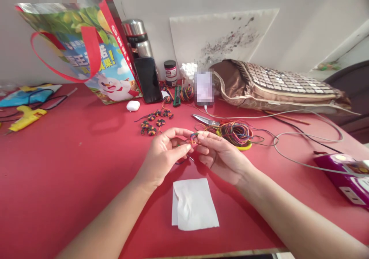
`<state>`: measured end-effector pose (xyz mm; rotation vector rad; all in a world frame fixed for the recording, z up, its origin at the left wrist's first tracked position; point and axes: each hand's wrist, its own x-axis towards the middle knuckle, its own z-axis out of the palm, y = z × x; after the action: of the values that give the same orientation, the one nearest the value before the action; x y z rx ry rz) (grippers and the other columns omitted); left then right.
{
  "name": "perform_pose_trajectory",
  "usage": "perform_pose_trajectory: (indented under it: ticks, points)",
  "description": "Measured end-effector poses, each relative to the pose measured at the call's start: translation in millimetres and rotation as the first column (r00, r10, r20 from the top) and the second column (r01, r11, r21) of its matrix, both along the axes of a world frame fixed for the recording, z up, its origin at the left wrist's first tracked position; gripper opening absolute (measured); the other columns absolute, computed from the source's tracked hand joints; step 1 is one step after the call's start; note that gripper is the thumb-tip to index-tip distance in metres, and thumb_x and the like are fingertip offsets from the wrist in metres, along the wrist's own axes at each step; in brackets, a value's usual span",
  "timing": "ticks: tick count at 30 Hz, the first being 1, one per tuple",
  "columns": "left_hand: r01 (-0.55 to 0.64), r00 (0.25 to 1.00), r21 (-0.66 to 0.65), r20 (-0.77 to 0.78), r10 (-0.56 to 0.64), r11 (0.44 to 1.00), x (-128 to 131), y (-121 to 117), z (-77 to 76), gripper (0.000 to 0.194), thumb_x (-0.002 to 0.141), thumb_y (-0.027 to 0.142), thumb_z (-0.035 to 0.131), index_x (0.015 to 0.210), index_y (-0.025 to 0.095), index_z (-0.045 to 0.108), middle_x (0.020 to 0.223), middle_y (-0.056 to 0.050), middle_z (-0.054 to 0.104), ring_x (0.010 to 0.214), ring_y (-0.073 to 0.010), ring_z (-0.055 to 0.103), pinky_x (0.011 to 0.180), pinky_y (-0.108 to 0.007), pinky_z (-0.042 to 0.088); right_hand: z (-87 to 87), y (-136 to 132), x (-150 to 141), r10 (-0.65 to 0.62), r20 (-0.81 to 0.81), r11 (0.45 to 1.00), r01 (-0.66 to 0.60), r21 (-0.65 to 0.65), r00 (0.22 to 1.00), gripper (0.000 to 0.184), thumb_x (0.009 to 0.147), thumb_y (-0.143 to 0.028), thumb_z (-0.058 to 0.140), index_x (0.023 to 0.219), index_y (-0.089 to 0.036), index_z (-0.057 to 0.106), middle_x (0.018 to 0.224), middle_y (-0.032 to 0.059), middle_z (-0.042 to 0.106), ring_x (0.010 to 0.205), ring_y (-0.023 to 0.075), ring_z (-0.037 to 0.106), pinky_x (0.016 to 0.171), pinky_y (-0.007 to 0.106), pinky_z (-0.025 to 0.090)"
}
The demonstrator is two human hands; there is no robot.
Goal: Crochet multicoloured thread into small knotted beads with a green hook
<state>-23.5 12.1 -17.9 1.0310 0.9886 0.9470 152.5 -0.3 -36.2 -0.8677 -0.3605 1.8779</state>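
Observation:
A small looped piece of multicolour yarn (pixel 193 137) is pinched between my two hands above the middle of the table. My left hand (pixel 165 153) grips its left side between thumb and fingers. On its right side, the thumb and index finger of my right hand (pixel 223 157) are closed. A thin metal tip (pixel 190 157) shows under my left fingers; the rest of that tool is hidden. Beyond my hands lie several small round yarn pieces (pixel 152 130) in dark and orange colours. A coil of multicolour yarn (pixel 235 132) rests beyond my right hand, beside scissors (pixel 206 120) with yellow handles.
A folded white tissue (pixel 196 205) lies nearest me on the red table (pixel 86 182). Behind stand a shopping bag (pixel 115 74), a dark phone (pixel 148 80) and a thermos (pixel 135 30). At left is a yellow glue gun (pixel 27 117); at right, a purple power strip (pixel 343 174) and a cable.

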Motion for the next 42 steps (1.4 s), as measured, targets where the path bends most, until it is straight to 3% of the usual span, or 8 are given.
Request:
perform_pose_trajectory:
  ticks: [5,12,18,23,30,34,39,42]
  points:
    - [-0.043,0.997,0.014,-0.057,0.044,0.999,3.0,-1.1,1.8,0.026,0.074,0.03,0.092,0.09,0.017,0.076,0.072,0.001,0.071,0.059,-0.0092,0.058,0.056,-0.022,0.047,-2.3,-1.1,-1.4,0.071,-0.025,0.997,-0.071,0.017,0.997,0.036,0.065,-0.026,0.103,0.081,-0.017,0.072,0.07,-0.005,0.058,0.057,0.0053,0.043,0.047,0.017,0.032]
    - [-0.044,0.999,-0.006,-0.017,0.044,0.999,1.5,0.4,2.0,0.033,0.075,0.041,0.092,0.085,0.016,0.074,0.066,-0.001,0.07,0.057,-0.0102,0.057,0.052,-0.021,0.041,5.3,-7.2,-5.8,0.182,0.171,0.98,-0.192,0.046,0.968,0.041,0.062,-0.038,0.104,0.076,-0.016,0.072,0.065,-0.0006,0.064,0.053,0.0066,0.043,0.046,0.02,0.028]
    - [0.035,0.998,-0.039,-0.043,-0.037,0.999,-4.8,3.4,4.8,0.028,0.076,0.04,0.086,0.078,0.018,0.069,0.056,0.003,0.059,0.047,-0.0082,0.048,0.045,-0.022,0.029,11.8,-7.8,-0.2,-0.042,0.389,0.972,-0.053,0.229,0.92,0.041,0.07,-0.046,0.097,0.092,-0.019,0.076,0.056,-0.004,0.059,0.048,0.0105,0.048,0.042,0.023,0.034]
    - [0.194,0.975,-0.07,-0.101,-0.2,0.979,-4.9,0.8,8.3,0.033,0.072,0.044,0.089,0.075,0.016,0.072,0.064,0.002,0.063,0.041,-0.006,0.046,0.041,-0.023,0.026,10.1,-6.8,2.6,-0.045,0.498,0.942,-0.129,0.311,0.866,0.044,0.064,-0.05,0.101,0.083,-0.017,0.079,0.063,-0.001,0.065,0.047,0.0077,0.045,0.043,0.024,0.032]
    - [0.176,0.984,-0.098,-0.02,-0.179,0.98,-8.4,5.9,0.4,0.029,0.077,0.043,0.086,0.082,0.016,0.078,0.08,-0.005,0.076,0.039,-0.0043,0.046,0.041,-0.022,0.024,10.8,-1.4,5.4,-0.018,0.323,0.98,-0.048,0.195,0.946,0.042,0.059,-0.043,0.106,0.077,-0.016,0.079,0.065,0.0012,0.068,0.053,0.0065,0.043,0.048,0.022,0.028]
    - [0.159,0.976,0.001,-0.15,-0.157,0.987,-10.8,8.1,0.8,0.031,0.083,0.048,0.083,0.082,0.017,0.078,0.081,-0.006,0.079,0.04,-0.0055,0.046,0.042,-0.023,0.026,10.4,0.8,8.9,-0.004,0.234,0.988,-0.032,0.153,0.972,0.038,0.057,-0.033,0.106,0.08,-0.017,0.081,0.068,-0.0008,0.064,0.056,0.0076,0.045,0.051,0.023,0.033]
    - [0.065,0.947,0.227,-0.32,0.011,0.972,-11.7,8.7,5.1,0.028,0.084,0.048,0.085,0.08,0.02,0.081,0.063,0.001,0.068,0.042,-0.0081,0.044,0.047,-0.026,0.035,11.7,1.1,12.4,0.001,0.226,0.982,-0.044,0.183,0.974,0.033,0.059,-0.029,0.102,0.081,-0.017,0.081,0.067,-0.0026,0.058,0.056,0.0077,0.042,0.051,0.024,0.03]
    - [-0.022,0.95,0.306,-0.291,0.116,0.952,-11.6,8.5,6.1,0.028,0.085,0.047,0.085,0.076,0.02,0.081,0.083,-0.002,0.075,0.044,-0.0063,0.048,0.049,-0.027,0.038,13.4,0.3,11.3,-0.024,0.271,0.982,-0.028,0.188,0.962,0.033,0.059,-0.029,0.102,0.08,-0.017,0.08,0.067,-0.002,0.06,0.057,0.0079,0.042,0.051,0.024,0.03]
